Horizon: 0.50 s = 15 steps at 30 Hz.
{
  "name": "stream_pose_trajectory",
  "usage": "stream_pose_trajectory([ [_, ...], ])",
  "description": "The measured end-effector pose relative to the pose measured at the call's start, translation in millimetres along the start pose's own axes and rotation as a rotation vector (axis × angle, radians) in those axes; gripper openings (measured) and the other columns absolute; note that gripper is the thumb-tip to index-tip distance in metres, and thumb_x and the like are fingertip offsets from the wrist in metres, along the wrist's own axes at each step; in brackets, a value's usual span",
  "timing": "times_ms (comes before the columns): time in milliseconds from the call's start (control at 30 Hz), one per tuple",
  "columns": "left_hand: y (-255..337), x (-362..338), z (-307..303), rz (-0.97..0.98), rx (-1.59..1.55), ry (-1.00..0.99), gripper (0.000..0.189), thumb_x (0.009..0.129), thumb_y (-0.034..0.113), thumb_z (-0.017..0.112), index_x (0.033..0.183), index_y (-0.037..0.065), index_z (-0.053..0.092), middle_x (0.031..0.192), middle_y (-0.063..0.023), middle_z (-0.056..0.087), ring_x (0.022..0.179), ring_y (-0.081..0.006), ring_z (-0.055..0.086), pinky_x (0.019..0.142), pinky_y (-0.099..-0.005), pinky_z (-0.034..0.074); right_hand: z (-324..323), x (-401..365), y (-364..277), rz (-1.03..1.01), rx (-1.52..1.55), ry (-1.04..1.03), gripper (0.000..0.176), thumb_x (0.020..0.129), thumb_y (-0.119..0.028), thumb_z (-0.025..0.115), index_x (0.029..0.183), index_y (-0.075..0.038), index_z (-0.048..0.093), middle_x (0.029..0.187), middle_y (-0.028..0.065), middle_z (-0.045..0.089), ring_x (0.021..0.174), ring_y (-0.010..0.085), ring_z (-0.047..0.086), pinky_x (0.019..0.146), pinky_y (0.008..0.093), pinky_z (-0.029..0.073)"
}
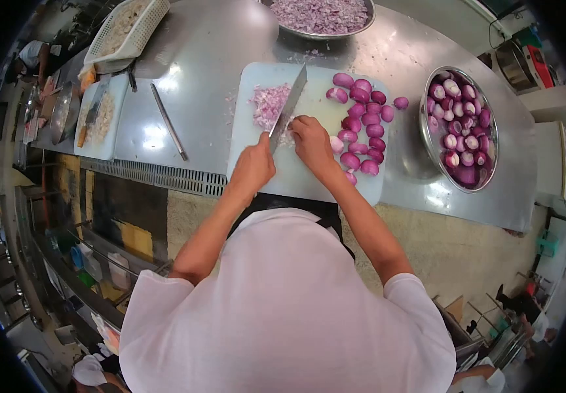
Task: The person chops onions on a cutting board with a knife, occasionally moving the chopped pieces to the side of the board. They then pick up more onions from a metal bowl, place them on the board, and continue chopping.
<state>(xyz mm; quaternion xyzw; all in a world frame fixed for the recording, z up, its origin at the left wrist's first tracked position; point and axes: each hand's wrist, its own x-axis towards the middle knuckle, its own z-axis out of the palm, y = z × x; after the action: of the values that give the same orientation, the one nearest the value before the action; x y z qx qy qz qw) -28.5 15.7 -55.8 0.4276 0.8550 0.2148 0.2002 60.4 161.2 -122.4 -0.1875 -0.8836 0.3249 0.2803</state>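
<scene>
My left hand point(254, 165) is closed around the handle of a kitchen knife point(291, 98), whose broad blade points away from me over the white cutting board point(246, 141). To the right of the blade, my right hand point(314, 145) has its fingers curled down on a partly cut onion point(287, 136), mostly hidden by the fingertips. Left of the knife lies a pile of finely chopped red onion point(270, 105). Several peeled, purple onions point(369, 118) cover the right part of the board, with one just beyond its edge.
A steel bowl point(425, 124) of whole onions stands at right. Another bowl point(368, 25) at the back is heaped with chopped onion. On the left are a metal rod point(168, 122), a white basket point(155, 19) and a second board point(114, 141) with a knife and pale chopped food.
</scene>
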Motion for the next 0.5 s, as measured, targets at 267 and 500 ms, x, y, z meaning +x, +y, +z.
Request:
stream_pose_trajectory([
  [267, 5.4, 3.5, 3.0, 0.048, -0.061, 0.012, 0.02, 0.084, -0.002, 0.053, 0.103, -0.006, 0.051, 0.068, -0.0311, 0.06, 0.069, -0.0488, 0.062, 0.063, -0.0559, 0.048, -0.9, -2.1, -3.2, 0.152, -0.03, -0.09, 0.005, 0.081, 0.0, 0.059, 0.086, 0.001, 0.061, 0.084, 0.0208, 0.06, 0.082, 0.042, 0.061, 0.073, 0.0499, 0.05],
  [500, 5.7, 9.5, 13.2, 0.047, -0.083, 0.033, 0.019, 0.086, 0.0, 0.053, 0.104, -0.007, 0.053, 0.069, -0.0308, 0.061, 0.069, -0.0485, 0.062, 0.062, -0.0556, 0.048, -1.8, -2.1, 0.2, 0.136, -0.008, -0.062, 0.007, 0.08, 0.003, 0.058, 0.086, 0.002, 0.061, 0.082, 0.0224, 0.059, 0.078, 0.0441, 0.061, 0.069, 0.0502, 0.05],
])
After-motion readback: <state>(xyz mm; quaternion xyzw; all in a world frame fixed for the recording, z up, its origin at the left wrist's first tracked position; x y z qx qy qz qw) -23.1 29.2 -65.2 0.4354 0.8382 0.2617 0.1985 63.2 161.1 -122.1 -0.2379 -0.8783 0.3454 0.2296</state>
